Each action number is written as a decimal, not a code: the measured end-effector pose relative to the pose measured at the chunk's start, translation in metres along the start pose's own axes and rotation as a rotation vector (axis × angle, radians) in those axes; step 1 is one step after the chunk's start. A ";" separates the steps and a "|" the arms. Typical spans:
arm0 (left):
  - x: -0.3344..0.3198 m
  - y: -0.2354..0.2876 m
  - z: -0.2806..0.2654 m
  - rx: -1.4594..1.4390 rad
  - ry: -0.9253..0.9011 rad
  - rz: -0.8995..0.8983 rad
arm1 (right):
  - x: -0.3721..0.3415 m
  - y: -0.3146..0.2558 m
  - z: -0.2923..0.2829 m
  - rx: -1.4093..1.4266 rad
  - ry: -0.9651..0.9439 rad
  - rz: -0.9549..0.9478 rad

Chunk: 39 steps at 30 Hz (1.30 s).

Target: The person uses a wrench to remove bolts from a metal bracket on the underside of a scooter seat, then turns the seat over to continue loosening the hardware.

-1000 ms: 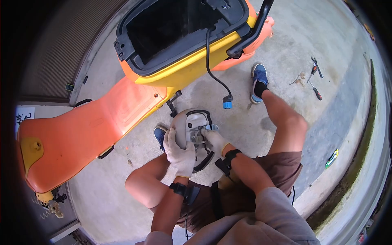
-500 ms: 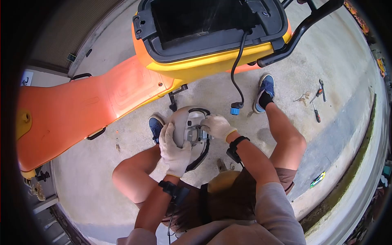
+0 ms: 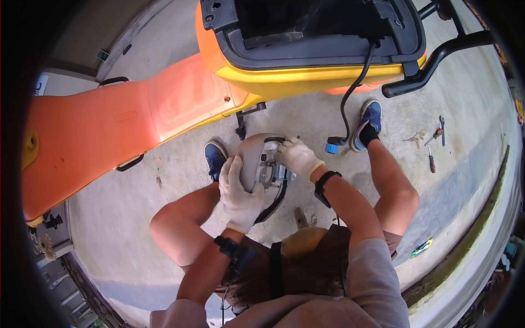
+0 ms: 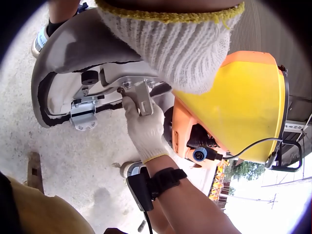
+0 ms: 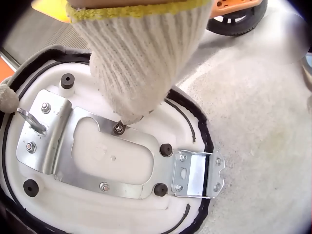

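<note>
A grey padded scooter seat [image 3: 250, 156] stands on edge between the person's legs, its pale underside turned right. My gloved left hand [image 3: 239, 198] holds its padded side, fingers spread over the cover and thumb at the rim. The gloved right hand [image 3: 297, 157] works on the underside, thumb and fingertips pinching at a small nut [image 5: 119, 127] on the metal bracket [image 5: 122, 187]. A hinge plate [image 5: 197, 168] juts past the seat's rim at one end. At the other end a metal loop [image 5: 32, 121] rises from a plate. The right glove hides part of the underside.
An orange and yellow scooter [image 3: 180, 98] stands ahead, its black-rimmed compartment [image 3: 328, 60] uncovered. A cable with a blue connector [image 3: 332, 147] hangs from it. A ratchet [image 3: 442, 131] and a screwdriver [image 3: 431, 161] lie on the concrete at right. Shoes [image 3: 215, 158] flank the seat.
My right hand has moved from the bracket's middle towards the far end of the seat. The left hand keeps its hold. The head view has shifted, so the scooter appears further right.
</note>
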<state>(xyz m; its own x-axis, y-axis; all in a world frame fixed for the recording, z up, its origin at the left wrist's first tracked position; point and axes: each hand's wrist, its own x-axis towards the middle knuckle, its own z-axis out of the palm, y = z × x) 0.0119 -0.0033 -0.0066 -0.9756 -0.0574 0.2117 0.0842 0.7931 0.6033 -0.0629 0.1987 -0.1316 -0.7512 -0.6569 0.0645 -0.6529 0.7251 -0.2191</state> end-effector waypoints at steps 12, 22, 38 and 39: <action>0.004 -0.001 0.000 -0.037 0.009 -0.028 | 0.008 0.018 0.000 0.398 -0.177 0.252; 0.007 -0.008 0.002 -0.027 0.002 0.003 | -0.030 -0.068 0.037 1.189 -0.212 0.980; 0.007 -0.004 -0.002 -0.019 -0.005 -0.014 | -0.036 -0.084 -0.015 1.740 0.002 1.118; 0.006 -0.003 -0.002 -0.027 -0.011 -0.021 | -0.042 -0.073 -0.009 1.496 0.023 1.015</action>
<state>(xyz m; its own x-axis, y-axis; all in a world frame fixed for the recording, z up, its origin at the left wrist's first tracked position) 0.0061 -0.0075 -0.0055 -0.9794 -0.0674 0.1904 0.0688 0.7751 0.6281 0.0157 0.1750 -0.1097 -0.7688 -0.1118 -0.6296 0.6325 0.0114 -0.7744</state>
